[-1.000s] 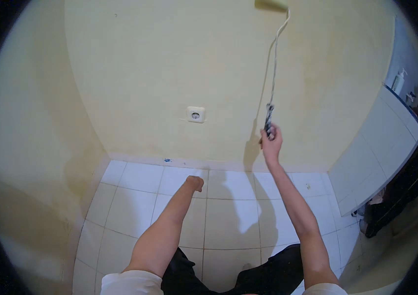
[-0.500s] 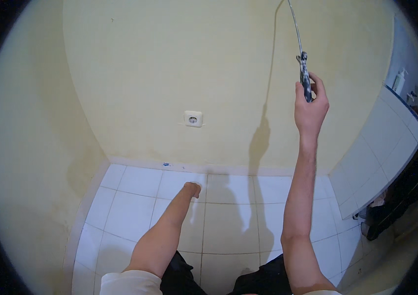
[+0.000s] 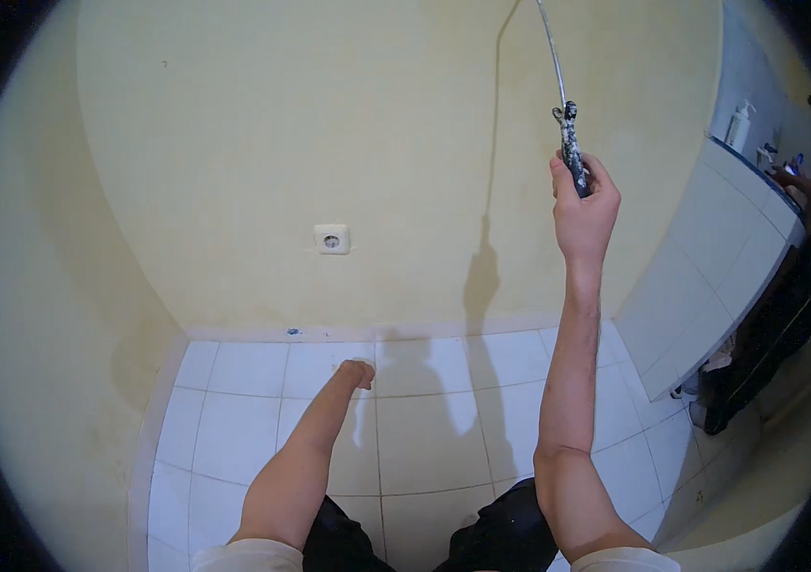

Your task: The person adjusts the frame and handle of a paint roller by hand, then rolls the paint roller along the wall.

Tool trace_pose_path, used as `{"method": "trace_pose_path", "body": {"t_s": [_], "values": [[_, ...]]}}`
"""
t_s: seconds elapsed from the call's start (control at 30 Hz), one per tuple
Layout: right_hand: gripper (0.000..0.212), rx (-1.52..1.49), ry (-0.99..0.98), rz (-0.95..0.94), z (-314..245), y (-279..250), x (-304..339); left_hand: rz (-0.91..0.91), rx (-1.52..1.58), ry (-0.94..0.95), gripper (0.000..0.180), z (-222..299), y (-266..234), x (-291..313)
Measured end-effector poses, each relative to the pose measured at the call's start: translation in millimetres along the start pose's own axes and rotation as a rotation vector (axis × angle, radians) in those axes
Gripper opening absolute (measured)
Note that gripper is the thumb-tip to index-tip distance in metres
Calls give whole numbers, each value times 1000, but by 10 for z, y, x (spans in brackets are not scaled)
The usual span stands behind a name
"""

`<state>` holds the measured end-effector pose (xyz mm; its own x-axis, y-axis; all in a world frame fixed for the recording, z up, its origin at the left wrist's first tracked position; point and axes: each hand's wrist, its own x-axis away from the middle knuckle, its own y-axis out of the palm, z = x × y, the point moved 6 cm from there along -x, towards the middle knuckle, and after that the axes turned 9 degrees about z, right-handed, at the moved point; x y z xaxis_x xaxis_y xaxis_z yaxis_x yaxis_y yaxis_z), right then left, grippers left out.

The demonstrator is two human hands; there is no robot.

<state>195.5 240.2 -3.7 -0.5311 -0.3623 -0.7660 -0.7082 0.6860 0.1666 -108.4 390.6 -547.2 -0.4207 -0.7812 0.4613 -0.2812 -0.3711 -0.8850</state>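
Observation:
My right hand (image 3: 587, 210) is raised in front of the yellow wall, its fingers closed around the handle of a paint roller (image 3: 572, 153). The handle is dark and spattered with white, and a thin metal rod runs up from it past the top edge, so the roller's head is out of view. Lower down, my left hand (image 3: 358, 374) hangs over the tiled floor with its fingers curled in. Nothing shows in it.
A white power socket (image 3: 332, 239) sits in the yellow wall (image 3: 234, 143). White tiles cover the floor (image 3: 425, 443). At right stands a tiled counter (image 3: 710, 248) bearing a pump bottle (image 3: 739, 125); another person in dark clothes (image 3: 768, 353) is beside it, a hand near its top.
The view has turned a little to the right, so the wall and socket sit further left. My right hand keeps its grip on the paint roller; my left hand still hangs low.

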Motion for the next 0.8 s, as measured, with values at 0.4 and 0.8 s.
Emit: {"method": "trace_pose_path", "body": {"t_s": [0.4, 0.8], "values": [[36, -104, -101, 112, -109, 38, -3, -60, 63, -35, 47, -355, 222, -229], [37, -252, -204, 154, -369, -36, -7, -71, 82, -5, 50, -524, 485, -488]]}}
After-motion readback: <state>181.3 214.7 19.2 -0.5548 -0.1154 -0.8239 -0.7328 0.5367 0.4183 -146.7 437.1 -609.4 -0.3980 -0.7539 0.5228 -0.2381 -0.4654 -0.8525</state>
